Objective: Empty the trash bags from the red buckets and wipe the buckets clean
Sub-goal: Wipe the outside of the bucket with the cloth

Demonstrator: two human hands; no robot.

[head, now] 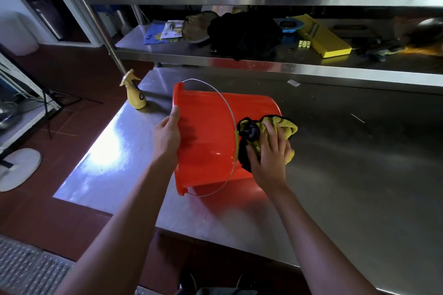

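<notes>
A: Progress, quick?

B: No trash bag visible in or near the red bucket (211, 141), so I judge the emptying is done for this one. Wiping is underway on the outer wall. Only one bucket is in view, so I can't tell about the others.

A: OK, left to right.

B: Yellow spray bottle (136, 93) stands upright near the tabletop's (359, 175) far-left corner, apart from the bucket. Left hand (167, 137) holds the bucket's rim, its fingers wrapped over the edge on the mouth side. The bucket lies on its side mid-tabletop, mouth facing left, base to the right.

A: Right side?

B: Right hand (269, 151) presses a cloth (278, 130) against the bucket's side wall near the base, with the fingers spread and lightly curled over the wad.

A: Materials?

B: The bucket is smooth glossy plastic, tapered and round, with a thin wire bail handle (225, 103) arcing over the wall. The cloth is soft, crumpled, yellow-green with a dark part. The tabletop is brushed steel, scuffed and reflective.

A: What's left?

B: Probably the remaining wall, the base and the inside, though the inside is hidden from here.
</notes>
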